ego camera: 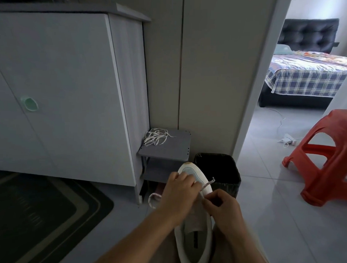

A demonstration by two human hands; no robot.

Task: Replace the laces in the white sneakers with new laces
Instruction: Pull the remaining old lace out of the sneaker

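dim foreground, daylit bedroom, wide-angle warp

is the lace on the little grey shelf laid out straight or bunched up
Bunched up: the white laces lie in a loose tangled heap on the grey shelf.

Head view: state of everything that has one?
sneaker, held, toe pointing away
patterned lace, partly threaded, one end free
left hand, grips the sneaker
right hand, pinches patterned lace
white laces, loose pile on grey shelf
bin, open, bag-lined
cabinet, doors shut
stool, upright
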